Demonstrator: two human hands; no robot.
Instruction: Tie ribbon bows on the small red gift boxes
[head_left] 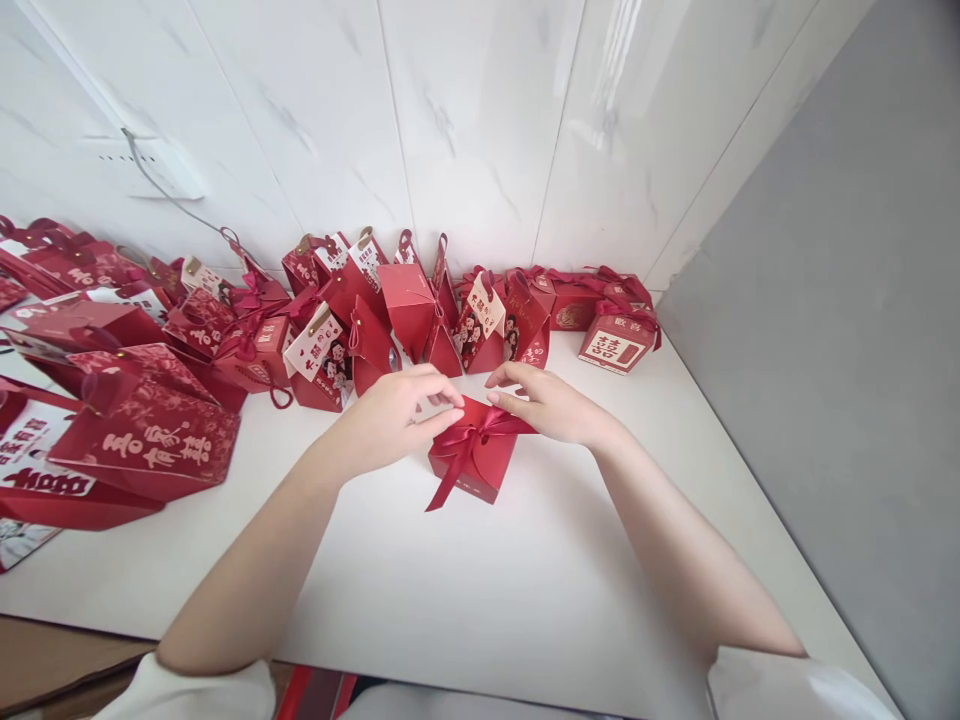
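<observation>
Likely tidying glossy dark-red satin ribbon (pixel 456 465) on red cardboard box (pixel 493 468); left hand (pixel 391 415), right hand (pixel 553 402): fingers curled, pinch unclear. Next: probably even tug.

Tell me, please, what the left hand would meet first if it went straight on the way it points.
Probably the right hand, facing it across a narrow gap; depth is unclear, so the red ribbon might come first.

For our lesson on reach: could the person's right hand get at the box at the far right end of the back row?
Probably yes: the right hand is near that end box, and no other box shows between them.
</observation>
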